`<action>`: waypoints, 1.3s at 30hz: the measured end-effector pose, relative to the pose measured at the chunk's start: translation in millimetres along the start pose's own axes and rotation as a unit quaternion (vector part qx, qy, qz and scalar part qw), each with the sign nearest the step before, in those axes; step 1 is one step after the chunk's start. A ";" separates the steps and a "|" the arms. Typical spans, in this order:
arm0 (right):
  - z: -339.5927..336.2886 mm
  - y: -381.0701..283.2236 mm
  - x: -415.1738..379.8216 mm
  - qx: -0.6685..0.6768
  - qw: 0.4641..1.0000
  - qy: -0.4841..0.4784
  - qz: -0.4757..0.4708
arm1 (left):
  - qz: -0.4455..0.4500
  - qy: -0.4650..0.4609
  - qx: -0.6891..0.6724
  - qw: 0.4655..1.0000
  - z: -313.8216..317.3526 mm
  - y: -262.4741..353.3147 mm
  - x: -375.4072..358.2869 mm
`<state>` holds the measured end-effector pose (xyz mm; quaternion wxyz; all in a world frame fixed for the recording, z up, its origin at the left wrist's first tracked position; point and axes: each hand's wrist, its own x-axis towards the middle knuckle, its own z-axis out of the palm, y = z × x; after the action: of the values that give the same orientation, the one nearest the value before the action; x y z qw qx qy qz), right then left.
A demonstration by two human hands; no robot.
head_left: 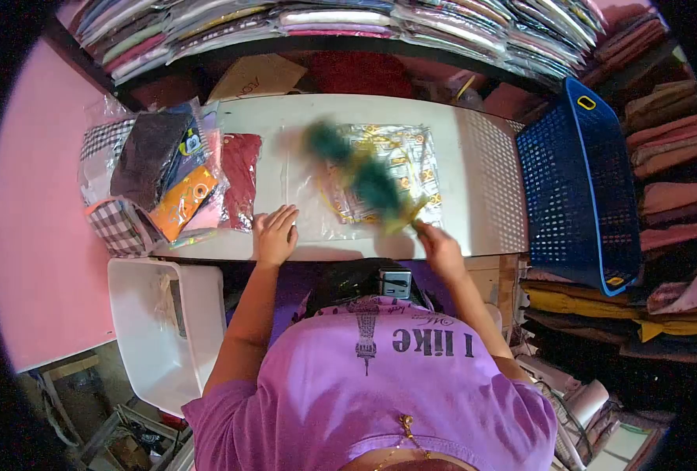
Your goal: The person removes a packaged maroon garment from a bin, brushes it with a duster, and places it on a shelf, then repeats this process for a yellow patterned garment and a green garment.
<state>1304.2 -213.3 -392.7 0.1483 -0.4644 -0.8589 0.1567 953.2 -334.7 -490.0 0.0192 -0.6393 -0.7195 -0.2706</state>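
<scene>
My right hand (440,250) is closed around the end of a green and yellow duster (372,184), which is blurred by motion. The duster lies across a clear plastic package with a white and yellow printed pattern (415,157) on the white table (274,110). My left hand (276,233) rests at the table's front edge with its fingers spread and nothing in it. Just beyond its fingers, to the left, is a dark red garment in clear plastic (240,169).
Bagged garments (148,169) are heaped at the table's left. A blue basket (580,188) stands at the right end. Below the left side is a white bin (148,334). Bagged clothes (333,20) fill the shelf behind, and folded fabrics (670,141) are stacked at the right.
</scene>
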 end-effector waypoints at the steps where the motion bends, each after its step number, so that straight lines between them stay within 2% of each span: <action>1: -6.6 -9.6 -3.6 -0.025 0.998 -0.056 -0.005 | 0.002 0.000 0.002 1.000 -0.1 0.7 0.4; 2: -1.7 5.9 -4.7 -0.022 0.998 -0.055 -0.005 | 0.000 -0.002 0.005 1.000 0.4 0.3 0.1; 4: 11.5 50.6 -6.7 -0.032 0.997 0.018 0.065 | -0.009 -0.005 0.009 1.000 3.2 0.2 -1.8; 5: 7.6 60.8 -3.0 0.002 0.990 0.050 0.128 | -0.010 -0.007 0.012 1.000 5.4 2.9 -2.8; 7: -11.3 62.0 14.8 -0.020 0.964 0.065 0.256 | -0.043 0.000 -0.005 0.999 10.5 10.5 -6.9; 8: -17.3 58.3 16.1 -0.018 0.964 0.061 0.258 | -0.044 -0.005 -0.003 0.999 13.2 14.9 -10.4; 10: -21.2 50.1 14.8 0.016 0.979 0.064 0.192 | -0.066 0.012 0.015 0.998 18.3 21.7 -15.7; 11: -8.8 59.5 6.6 0.073 0.990 0.056 0.103 | -0.067 0.010 0.015 0.998 20.5 24.0 -18.4; 13: -7.9 53.7 -9.3 0.035 0.999 -0.035 -0.015 | -0.072 0.021 0.018 0.997 21.7 25.4 -24.2; 14: -12.4 52.3 -11.5 -0.013 0.997 -0.069 -0.024 | -0.073 0.018 0.020 0.997 19.7 25.4 -24.5; 15: -9.1 60.7 -13.2 -0.010 0.997 -0.072 -0.022 | -0.071 0.010 0.029 0.997 18.1 24.7 -25.3; 17: -1.3 92.5 -16.2 0.017 0.993 0.042 0.111 | -0.072 -0.007 0.035 0.997 16.8 24.0 -28.8; 18: -4.7 99.7 -7.8 0.009 0.976 0.029 0.216 | -0.069 -0.005 0.038 0.997 17.3 22.3 -27.0; 19: -8.7 104.5 -6.1 0.029 0.971 0.086 0.221 | -0.066 -0.003 0.041 0.997 17.8 21.1 -25.5; 22: -14.1 98.8 -12.3 0.104 0.960 0.104 0.237 | -0.078 -0.015 0.041 0.996 16.2 21.9 -23.2; 24: -9.2 92.3 -29.3 0.124 0.989 0.071 -0.028 | -0.093 -0.021 0.037 0.995 15.7 21.9 -23.7; 25: -12.0 91.4 -37.2 0.108 0.992 -0.009 -0.067 | -0.096 -0.024 0.037 0.994 16.3 22.0 -25.3; 27: -28.7 89.9 -40.3 -0.032 0.990 -0.134 -0.006 | -0.111 -0.007 0.092 0.990 17.1 21.4 -28.0; 29: -21.6 119.5 -41.5 0.033 0.997 -0.050 0.051 | -0.130 -0.031 0.090 0.987 18.1 19.7 -28.0; 31: -26.7 125.1 -27.6 0.058 0.994 0.071 0.056 | -0.134 -0.045 0.130 0.981 17.6 19.2 -26.2; 34: -30.8 127.9 -18.1 0.080 0.989 0.114 0.058 | -0.158 -0.057 0.132 0.977 12.2 20.9 -21.7; 36: -34.2 126.0 -18.3 0.098 0.994 0.012 -0.036 | -0.171 -0.062 0.129 0.975 11.7 15.0 -20.2; 37: -34.5 125.2 -18.9 0.100 0.994 0.008 -0.038 | -0.170 -0.049 0.113 0.978 12.6 10.6 -21.6; 39: -35.8 121.4 -20.7 0.075 0.978 -0.158 -0.114 | -0.173 -0.038 0.099 0.979 10.2 8.8 -24.2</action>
<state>1420.6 -163.0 -411.8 0.0621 -0.3204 -0.9048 0.2736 969.1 -352.2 -504.5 0.0076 -0.5097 -0.8428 -0.1727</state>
